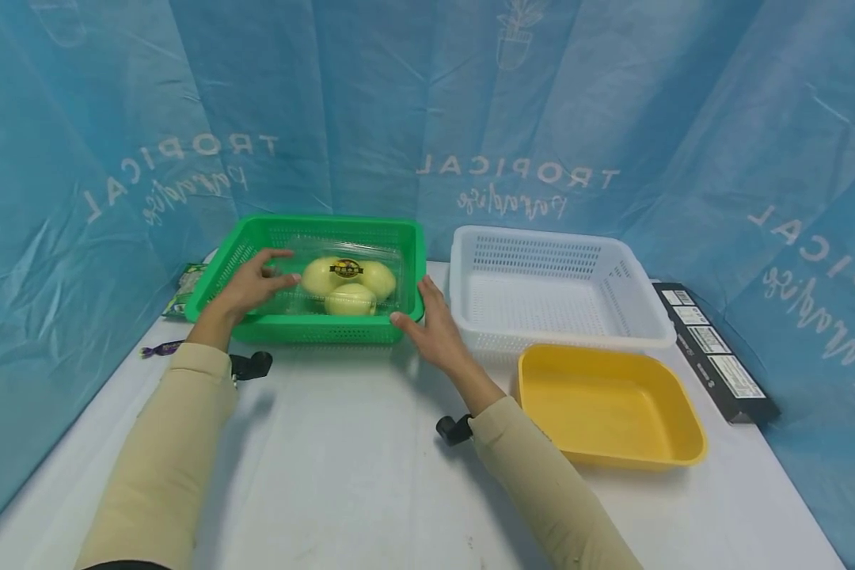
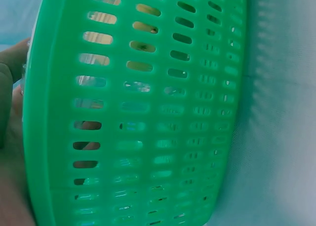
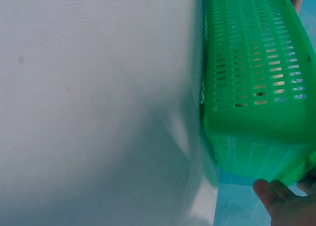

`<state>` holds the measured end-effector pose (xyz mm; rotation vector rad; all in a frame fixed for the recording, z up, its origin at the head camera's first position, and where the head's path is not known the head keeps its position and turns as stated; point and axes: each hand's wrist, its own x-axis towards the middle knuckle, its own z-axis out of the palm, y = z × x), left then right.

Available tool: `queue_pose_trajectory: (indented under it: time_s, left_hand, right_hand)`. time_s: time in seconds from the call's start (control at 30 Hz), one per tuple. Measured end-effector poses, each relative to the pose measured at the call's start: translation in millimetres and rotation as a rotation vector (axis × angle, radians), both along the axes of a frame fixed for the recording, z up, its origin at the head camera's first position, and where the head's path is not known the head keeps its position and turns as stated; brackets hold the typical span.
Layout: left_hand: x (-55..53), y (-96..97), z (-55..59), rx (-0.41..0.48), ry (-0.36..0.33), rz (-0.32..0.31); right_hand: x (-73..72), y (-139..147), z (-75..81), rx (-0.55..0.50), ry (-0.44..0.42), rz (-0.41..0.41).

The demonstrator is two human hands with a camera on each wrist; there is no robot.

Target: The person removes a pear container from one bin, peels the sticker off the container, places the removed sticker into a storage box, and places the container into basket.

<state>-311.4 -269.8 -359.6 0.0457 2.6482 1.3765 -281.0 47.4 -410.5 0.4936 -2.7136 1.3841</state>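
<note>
A green plastic basket (image 1: 317, 328) with slotted walls stands at the back left of the table. Inside it lies a clear plastic box (image 1: 295, 301) holding several pale yellow-green round fruits (image 1: 351, 301), with a dark and gold label on its lid. My left hand (image 1: 248, 286) reaches over the basket's left front rim, thumb and fingers spread at the box's left end. At the right front corner of the basket, my right hand (image 1: 435, 328) rests with its thumb by the front wall and its fingers along the right side. The basket wall hides part of my left hand in the left wrist view.
Right of the green basket stands a white basket (image 1: 541, 305), with a yellow tub (image 1: 598, 404) in front. A long black box (image 1: 712, 348) lies at the right edge. A green packet (image 1: 183, 293) and a purple-wrapped candy (image 1: 162, 348) lie at the left. Blue curtains enclose the table.
</note>
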Motion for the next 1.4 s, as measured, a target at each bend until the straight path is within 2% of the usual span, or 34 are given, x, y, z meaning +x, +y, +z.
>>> queue_pose_trajectory:
  time_s: [0.4, 0.63, 0.83, 1.13, 1.4]
  left_hand:
    - [8.3, 3.7, 6.2, 0.031, 0.074, 0.027]
    - [10.3, 11.8, 9.8, 0.118, 0.114, 0.041]
    - [10.7, 15.5, 10.3, 0.175, 0.121, 0.053]
    - [12.0, 21.4, 11.6, 0.251, 0.112, 0.038]
    - [12.2, 26.4, 13.6, 0.28, 0.09, 0.043]
  right_hand:
    - [0.6, -0.9, 0.5, 0.002, 0.012, 0.01]
    - [0.7, -0.3, 1.7, 0.005, 0.013, 0.011]
    - [-0.2, 0.2, 1.6, 0.005, -0.002, 0.009]
    - [-0.3, 1.2, 0.9, -0.004, 0.006, 0.021]
    - [0.7, 1.4, 1.1, -0.014, 0.008, 0.034]
